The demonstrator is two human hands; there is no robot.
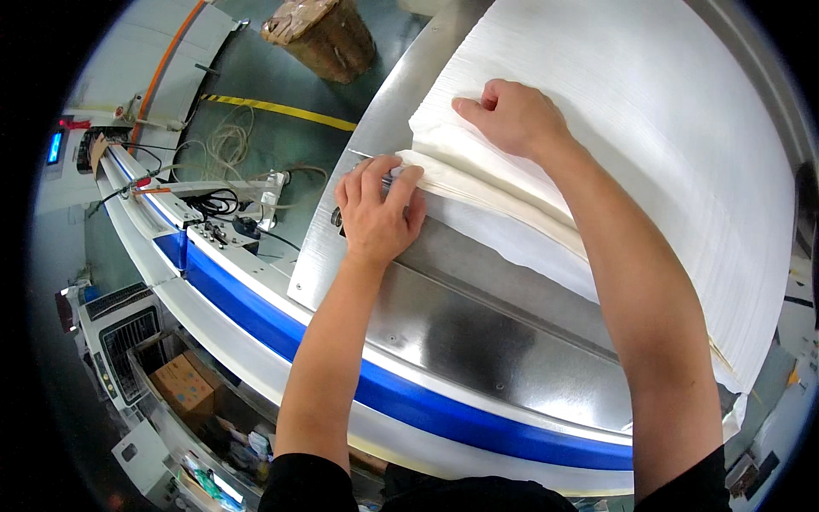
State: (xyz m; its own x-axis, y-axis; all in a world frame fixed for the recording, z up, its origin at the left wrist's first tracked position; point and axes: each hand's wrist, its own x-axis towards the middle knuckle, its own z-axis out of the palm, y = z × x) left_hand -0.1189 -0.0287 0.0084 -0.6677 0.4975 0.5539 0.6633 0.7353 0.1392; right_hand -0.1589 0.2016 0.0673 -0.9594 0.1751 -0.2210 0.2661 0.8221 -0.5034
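Observation:
A large stack of thin white sheets (631,111), its surface finely ridged, covers most of a metal table (478,333). Whether it is cloth or paper I cannot tell. Along its near side runs a rolled or folded cream edge (495,198), with a loose white sheet (546,256) hanging below it. My left hand (380,209) is at the left end of that fold, fingers bent over a small dark and metal part they mostly hide. On top of the stack rests my right hand (516,119), fingers curled in and nothing visible in them.
A blue and white rail (409,408) runs along the table's near side. To the left lie coiled cables (229,141) and a yellow-black floor stripe (277,109). A brown bin (328,43) stands beyond. Below left are a cardboard box (182,386) and a white appliance (124,341).

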